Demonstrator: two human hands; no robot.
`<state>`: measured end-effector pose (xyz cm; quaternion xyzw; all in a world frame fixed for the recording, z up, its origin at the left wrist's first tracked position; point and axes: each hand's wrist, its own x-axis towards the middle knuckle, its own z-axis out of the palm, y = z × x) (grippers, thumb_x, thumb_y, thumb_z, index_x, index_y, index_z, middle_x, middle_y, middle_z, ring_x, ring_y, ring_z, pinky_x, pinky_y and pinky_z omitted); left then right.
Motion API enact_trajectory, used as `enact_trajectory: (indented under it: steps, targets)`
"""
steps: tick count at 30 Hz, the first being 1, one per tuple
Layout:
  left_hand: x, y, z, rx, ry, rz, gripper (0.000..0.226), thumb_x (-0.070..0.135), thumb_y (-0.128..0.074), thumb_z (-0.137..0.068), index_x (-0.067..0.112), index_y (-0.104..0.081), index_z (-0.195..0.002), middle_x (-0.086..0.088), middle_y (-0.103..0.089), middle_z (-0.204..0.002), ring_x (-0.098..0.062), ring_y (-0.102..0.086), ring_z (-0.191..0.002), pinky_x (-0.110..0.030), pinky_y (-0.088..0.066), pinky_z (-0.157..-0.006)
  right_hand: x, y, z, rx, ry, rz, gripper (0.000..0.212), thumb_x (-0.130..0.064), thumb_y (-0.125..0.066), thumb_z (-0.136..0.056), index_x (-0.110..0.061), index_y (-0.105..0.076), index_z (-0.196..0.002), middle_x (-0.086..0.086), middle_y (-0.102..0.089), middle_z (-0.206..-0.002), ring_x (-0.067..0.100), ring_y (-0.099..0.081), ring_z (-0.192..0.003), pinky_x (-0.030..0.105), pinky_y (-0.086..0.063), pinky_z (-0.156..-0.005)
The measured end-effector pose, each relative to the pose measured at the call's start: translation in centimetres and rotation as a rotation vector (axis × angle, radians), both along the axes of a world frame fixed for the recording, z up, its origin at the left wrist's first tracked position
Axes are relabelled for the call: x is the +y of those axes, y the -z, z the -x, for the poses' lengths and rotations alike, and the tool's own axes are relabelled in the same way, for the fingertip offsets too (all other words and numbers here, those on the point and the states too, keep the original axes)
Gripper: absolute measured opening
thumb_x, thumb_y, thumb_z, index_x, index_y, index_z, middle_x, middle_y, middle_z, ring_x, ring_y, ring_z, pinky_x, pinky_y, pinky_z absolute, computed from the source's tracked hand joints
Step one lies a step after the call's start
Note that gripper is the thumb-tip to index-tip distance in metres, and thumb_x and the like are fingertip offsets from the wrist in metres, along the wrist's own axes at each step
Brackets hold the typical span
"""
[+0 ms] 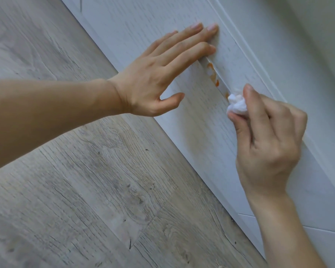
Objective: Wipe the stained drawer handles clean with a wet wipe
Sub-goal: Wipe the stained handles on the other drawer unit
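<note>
A grey wood-grain plank floor (85, 180) fills the seven o'clock half; the white wood-grain drawer front (182, 132) crosses diagonally. The left hand (155, 78) lies flat on it, fingers spread, holding nothing. The right hand (267, 142) pinches a crumpled white wet wipe (238, 105) at its eleven o'clock, touching the orange-stained recessed handle strip (214, 76).

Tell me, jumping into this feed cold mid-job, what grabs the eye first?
The orange stains dotted along the recessed handle groove of the white drawer front stand out most, near the frame's centre. Right below them, the right hand pinches a balled white wet wipe against the groove's lower end. The left hand lies flat on the drawer front, fingers spread, its fingertips at the groove's upper end.
</note>
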<state>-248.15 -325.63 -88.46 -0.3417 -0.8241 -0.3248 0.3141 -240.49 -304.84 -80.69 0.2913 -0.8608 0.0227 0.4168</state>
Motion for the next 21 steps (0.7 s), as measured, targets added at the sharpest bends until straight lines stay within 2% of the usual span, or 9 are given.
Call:
enact_trajectory:
  steps: [3, 5, 9, 12, 15, 21]
  targets:
    - [-0.1, 0.0, 0.0, 0.003, -0.002, 0.012, 0.070, 0.029, -0.051, -0.084, 0.005, -0.025, -0.145, -0.021, -0.020, -0.154, -0.035, -0.014, -0.145, -0.054, -0.022, -0.114, -0.9, -0.3, 0.7, 0.032, -0.032, 0.000, 0.016, -0.009, -0.061, -0.093, -0.001, -0.069, -0.103, 0.007, -0.071, -0.088, 0.032, -0.059, -0.073, 0.030, -0.042, -0.075]
    - [0.1, -0.1, 0.0, 0.007, -0.002, 0.002, 0.070, 0.029, -0.050, -0.084, 0.004, -0.025, -0.144, -0.022, -0.021, -0.154, -0.035, -0.014, -0.145, -0.054, -0.022, -0.113, -1.8, -0.5, 1.0, 0.014, -0.012, 0.029, 0.015, -0.013, -0.059, -0.095, -0.006, -0.072, -0.098, 0.004, -0.069, -0.082, 0.026, -0.052, -0.075, 0.031, -0.042, -0.071]
    - [-0.1, 0.0, -0.1, -0.015, 0.010, -0.002, 0.070, 0.029, -0.051, -0.084, 0.005, -0.025, -0.145, -0.021, -0.020, -0.155, -0.034, -0.014, -0.145, -0.054, -0.022, -0.113, -2.4, -0.5, 0.2, -0.037, 0.066, 0.124, 0.014, -0.016, -0.061, -0.094, -0.010, -0.074, -0.094, 0.004, -0.068, -0.080, 0.028, -0.054, -0.075, 0.016, -0.036, -0.076]
    - [-0.2, -0.2, -0.1, 0.001, 0.012, 0.020, 0.070, 0.029, -0.051, -0.085, 0.004, -0.025, -0.145, -0.022, -0.020, -0.154, -0.034, -0.014, -0.145, -0.054, -0.023, -0.113, -3.1, -0.7, 0.4, -0.089, 0.096, 0.140, 0.014, -0.015, -0.061, -0.093, -0.011, -0.074, -0.092, 0.003, -0.067, -0.079, 0.026, -0.052, -0.078, 0.017, -0.035, -0.073]
    - [-0.2, -0.2, -0.2, -0.016, 0.007, 0.007, 0.070, 0.030, -0.050, -0.085, 0.004, -0.025, -0.145, -0.021, -0.020, -0.155, -0.034, -0.014, -0.145, -0.054, -0.023, -0.113, -3.6, -1.0, 0.2, -0.149, 0.142, 0.179, 0.015, -0.018, -0.059, -0.094, -0.013, -0.073, -0.091, 0.000, -0.068, -0.082, 0.021, -0.049, -0.079, 0.012, -0.033, -0.073]
    - [-0.3, -0.3, -0.2, 0.011, 0.001, 0.024, 0.070, 0.027, -0.052, -0.085, 0.003, -0.026, -0.145, -0.021, -0.022, -0.154, -0.034, -0.016, -0.145, -0.054, -0.023, -0.113, -4.0, -1.9, -0.3, -0.295, 0.229, 0.228, 0.015, -0.020, -0.060, -0.091, -0.014, -0.073, -0.092, -0.001, -0.067, -0.084, 0.022, -0.049, -0.079, 0.009, -0.029, -0.070]
